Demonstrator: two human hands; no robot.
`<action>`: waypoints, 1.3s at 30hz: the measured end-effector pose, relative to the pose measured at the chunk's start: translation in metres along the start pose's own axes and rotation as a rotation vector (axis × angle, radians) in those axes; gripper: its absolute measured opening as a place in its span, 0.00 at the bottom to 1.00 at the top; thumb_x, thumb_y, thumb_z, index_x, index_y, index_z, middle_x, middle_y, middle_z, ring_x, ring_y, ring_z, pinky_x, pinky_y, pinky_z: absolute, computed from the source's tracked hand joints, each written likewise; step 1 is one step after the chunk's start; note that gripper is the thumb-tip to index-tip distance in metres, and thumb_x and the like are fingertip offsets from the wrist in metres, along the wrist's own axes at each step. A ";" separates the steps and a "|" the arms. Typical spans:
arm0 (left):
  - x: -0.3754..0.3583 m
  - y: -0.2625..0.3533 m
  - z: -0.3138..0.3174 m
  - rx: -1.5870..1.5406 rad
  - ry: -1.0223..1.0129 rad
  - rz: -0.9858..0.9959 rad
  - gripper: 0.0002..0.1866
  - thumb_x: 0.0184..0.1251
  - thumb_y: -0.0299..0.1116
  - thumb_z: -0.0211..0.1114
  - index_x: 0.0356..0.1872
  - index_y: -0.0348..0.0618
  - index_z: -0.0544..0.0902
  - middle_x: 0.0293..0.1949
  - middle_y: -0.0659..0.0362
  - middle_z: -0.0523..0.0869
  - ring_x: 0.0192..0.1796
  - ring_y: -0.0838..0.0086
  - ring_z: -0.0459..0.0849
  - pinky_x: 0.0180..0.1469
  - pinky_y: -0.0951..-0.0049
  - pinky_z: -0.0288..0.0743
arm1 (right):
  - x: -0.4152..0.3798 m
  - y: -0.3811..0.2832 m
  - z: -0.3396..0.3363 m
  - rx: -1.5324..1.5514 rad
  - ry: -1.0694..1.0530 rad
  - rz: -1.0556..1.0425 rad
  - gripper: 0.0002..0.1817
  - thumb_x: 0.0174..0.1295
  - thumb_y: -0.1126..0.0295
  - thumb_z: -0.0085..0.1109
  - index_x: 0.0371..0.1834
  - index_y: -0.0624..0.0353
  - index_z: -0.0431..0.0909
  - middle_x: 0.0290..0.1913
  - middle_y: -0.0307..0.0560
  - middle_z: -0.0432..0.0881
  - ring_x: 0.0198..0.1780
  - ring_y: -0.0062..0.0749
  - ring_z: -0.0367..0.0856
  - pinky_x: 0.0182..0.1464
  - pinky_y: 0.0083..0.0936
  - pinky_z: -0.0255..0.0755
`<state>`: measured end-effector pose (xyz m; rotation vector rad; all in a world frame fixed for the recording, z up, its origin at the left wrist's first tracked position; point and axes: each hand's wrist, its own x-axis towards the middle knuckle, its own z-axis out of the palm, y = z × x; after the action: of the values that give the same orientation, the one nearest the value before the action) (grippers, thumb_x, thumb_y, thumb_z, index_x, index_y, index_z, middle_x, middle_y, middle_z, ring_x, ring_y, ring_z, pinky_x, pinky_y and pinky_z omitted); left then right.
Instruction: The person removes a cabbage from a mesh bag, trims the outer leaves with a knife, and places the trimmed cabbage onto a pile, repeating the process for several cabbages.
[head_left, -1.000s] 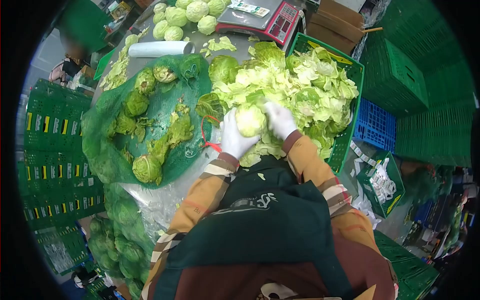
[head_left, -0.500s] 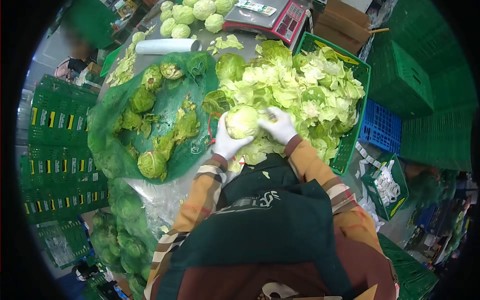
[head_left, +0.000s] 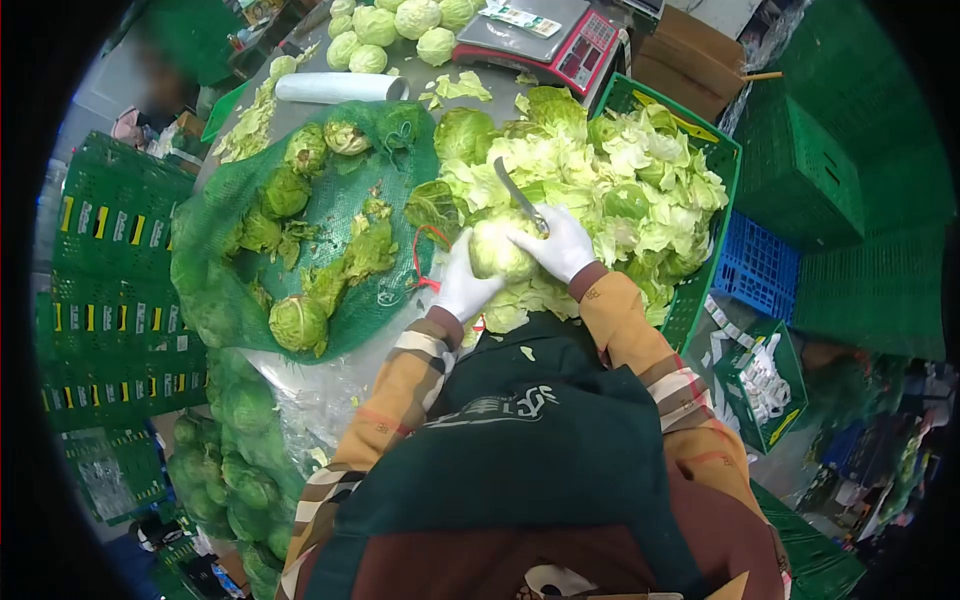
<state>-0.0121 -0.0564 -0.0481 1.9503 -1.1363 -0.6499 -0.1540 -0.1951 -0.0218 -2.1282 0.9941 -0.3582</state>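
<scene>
A pale, trimmed cabbage [head_left: 500, 250] sits between my hands, just above the pile of loose leaves [head_left: 540, 165]. My left hand [head_left: 466, 285], in a white glove, wraps round its left and lower side. In my gloved right hand [head_left: 564, 246] is a knife [head_left: 512, 186] with a curved blade, its tip pointing up and away to the left. The thumb of that hand presses on the cabbage's right side. The knife's handle is mostly hidden in the fingers.
A green mesh bag [head_left: 370, 290] with untrimmed cabbages and wilted leaves spreads on the left. Leaves fill a green crate [head_left: 735, 180] on the right. Behind are a white roll [head_left: 340, 88], a red scale [head_left: 585, 50] and several trimmed cabbages [head_left: 375, 27]. Stacked crates [head_left: 110, 230] stand far left.
The cabbage has shifted slightly right and turned in my hands. The knife blade now shows, pointing away from me, and my right thumb has come onto the cabbage.
</scene>
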 end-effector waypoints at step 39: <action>-0.022 0.003 0.012 0.147 0.047 0.142 0.60 0.35 0.39 0.84 0.72 0.34 0.58 0.68 0.41 0.66 0.72 0.51 0.62 0.74 0.60 0.58 | 0.036 0.056 0.009 0.237 -0.023 0.346 0.28 0.68 0.44 0.50 0.52 0.59 0.80 0.37 0.63 0.85 0.44 0.55 0.83 0.49 0.42 0.73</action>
<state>-0.0332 -0.0421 -0.0516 1.9743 -1.3116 -0.4540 -0.1554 -0.2412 -0.0710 -1.7076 1.2173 -0.2639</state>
